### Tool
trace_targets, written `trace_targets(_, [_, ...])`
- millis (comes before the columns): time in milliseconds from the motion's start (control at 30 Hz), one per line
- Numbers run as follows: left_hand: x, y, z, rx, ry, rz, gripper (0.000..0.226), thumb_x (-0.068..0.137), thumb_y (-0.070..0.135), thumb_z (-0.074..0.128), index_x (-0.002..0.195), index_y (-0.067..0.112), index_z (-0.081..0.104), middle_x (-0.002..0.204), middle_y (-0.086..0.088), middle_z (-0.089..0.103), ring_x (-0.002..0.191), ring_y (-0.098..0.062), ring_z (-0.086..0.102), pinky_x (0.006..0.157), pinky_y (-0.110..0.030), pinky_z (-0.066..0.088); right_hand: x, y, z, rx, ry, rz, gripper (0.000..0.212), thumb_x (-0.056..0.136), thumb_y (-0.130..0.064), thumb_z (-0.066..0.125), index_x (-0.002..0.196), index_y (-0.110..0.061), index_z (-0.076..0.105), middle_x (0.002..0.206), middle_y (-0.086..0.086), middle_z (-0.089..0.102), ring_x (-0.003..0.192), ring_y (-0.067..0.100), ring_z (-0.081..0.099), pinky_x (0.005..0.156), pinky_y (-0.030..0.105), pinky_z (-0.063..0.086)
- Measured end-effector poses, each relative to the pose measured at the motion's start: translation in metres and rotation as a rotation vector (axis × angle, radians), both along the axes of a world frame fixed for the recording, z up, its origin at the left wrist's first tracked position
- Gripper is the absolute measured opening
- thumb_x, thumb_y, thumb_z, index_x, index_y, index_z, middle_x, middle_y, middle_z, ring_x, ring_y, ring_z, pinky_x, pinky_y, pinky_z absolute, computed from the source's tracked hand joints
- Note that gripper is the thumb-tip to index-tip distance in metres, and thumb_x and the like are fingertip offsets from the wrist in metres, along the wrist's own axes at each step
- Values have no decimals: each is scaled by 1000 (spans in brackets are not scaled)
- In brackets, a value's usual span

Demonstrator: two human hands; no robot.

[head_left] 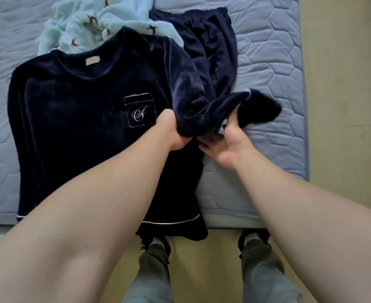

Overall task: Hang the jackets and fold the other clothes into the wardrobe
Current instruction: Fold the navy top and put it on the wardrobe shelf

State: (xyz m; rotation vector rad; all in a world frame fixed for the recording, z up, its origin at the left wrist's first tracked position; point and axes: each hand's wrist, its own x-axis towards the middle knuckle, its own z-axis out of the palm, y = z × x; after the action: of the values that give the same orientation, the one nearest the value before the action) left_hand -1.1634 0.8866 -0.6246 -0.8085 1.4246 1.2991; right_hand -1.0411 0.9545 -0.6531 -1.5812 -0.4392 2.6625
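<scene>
- Your left hand (175,133) grips the bunched sleeve (202,110) of the navy top (75,119), fingers closed round it.
- Your right hand (221,145), palm up, curls under the sleeve's end.
- The navy top lies flat on the mattress (267,62), hem over its near edge.

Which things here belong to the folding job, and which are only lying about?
Job: navy velvet top; its sleeve, gripped by the left hand and touched by the right hand; navy trousers; light blue penguin fleece.
Only there: mattress; floor; the person's shoes.
</scene>
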Motion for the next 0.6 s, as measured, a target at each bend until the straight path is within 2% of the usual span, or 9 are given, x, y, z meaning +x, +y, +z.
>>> trace_targets(67, [-6, -8, 0, -81, 11, -108, 35, 101, 16, 37, 115, 8, 68, 92, -14, 76, 69, -28, 73, 57, -37, 60, -13, 2, 7, -68, 44, -194, 30, 93, -43, 60, 98, -16, 73, 109, 8, 74, 106, 27, 67, 109, 43, 44])
trace_targets(100, [-9, -12, 0, -125, 42, -176, 32, 100, 12, 38, 111, 7, 68, 80, -13, 75, 60, -27, 73, 51, -37, 59, -17, 3, 10, -79, 55, -239, 16, 90, -19, 59, 93, -10, 72, 101, 9, 73, 97, 27, 68, 111, 42, 43])
trace_targets(167, [-18, -23, -3, -229, 193, -342, 25, 95, 7, 45, 108, 9, 67, 78, -8, 75, 64, -23, 74, 59, -35, 62, -25, -1, 18, -51, 85, -224, 29, 70, 3, 49, 93, -9, 63, 92, 12, 64, 84, 28, 60, 108, 38, 43])
trace_targets(233, [-33, -37, -8, -373, 455, -465, 20, 87, 11, 61, 105, 13, 68, 96, -5, 75, 86, -23, 73, 77, -36, 62, -33, -11, 23, -3, 168, -130, 46, 58, 8, 47, 97, -14, 58, 85, 10, 59, 76, 25, 55, 87, 34, 48])
trace_targets(333, [-61, -59, 0, -323, 551, -355, 11, 92, 24, 64, 86, 16, 67, 75, 1, 71, 73, -18, 67, 57, -24, 56, -43, -34, 30, 270, 229, 205, 43, 68, 14, 44, 90, -19, 60, 76, 3, 62, 65, 15, 55, 68, 31, 43])
trace_targets(400, [-78, -75, 4, -210, 465, -263, 28, 97, 41, 59, 84, 17, 66, 74, 0, 72, 71, -18, 68, 64, -26, 56, -50, -47, 32, 633, 282, 569, 36, 79, 13, 48, 87, -16, 68, 78, 0, 64, 69, 10, 56, 68, 26, 45])
trace_targets(500, [-92, -101, 5, -210, 420, -543, 49, 88, 61, 63, 105, 15, 67, 105, -5, 74, 96, -21, 71, 77, -35, 57, -64, -70, 35, 943, 348, 1212, 69, 72, 16, 35, 103, -28, 79, 110, -10, 72, 84, -13, 55, 70, -2, 38])
trace_targets(567, [-93, -116, 6, -216, 368, -800, 53, 80, 61, 73, 115, 23, 65, 109, 1, 73, 99, -19, 71, 82, -37, 57, -65, -84, 34, 905, 361, 1285, 79, 70, 15, 31, 106, -37, 78, 133, -10, 64, 109, -11, 50, 78, -7, 33])
trace_targets(600, [-92, -122, 4, -222, 370, -888, 50, 77, 56, 78, 115, 26, 66, 106, 3, 73, 95, -17, 71, 83, -38, 57, -64, -90, 33, 871, 347, 1224, 79, 70, 15, 29, 102, -38, 78, 133, -9, 64, 116, -6, 53, 84, -3, 36])
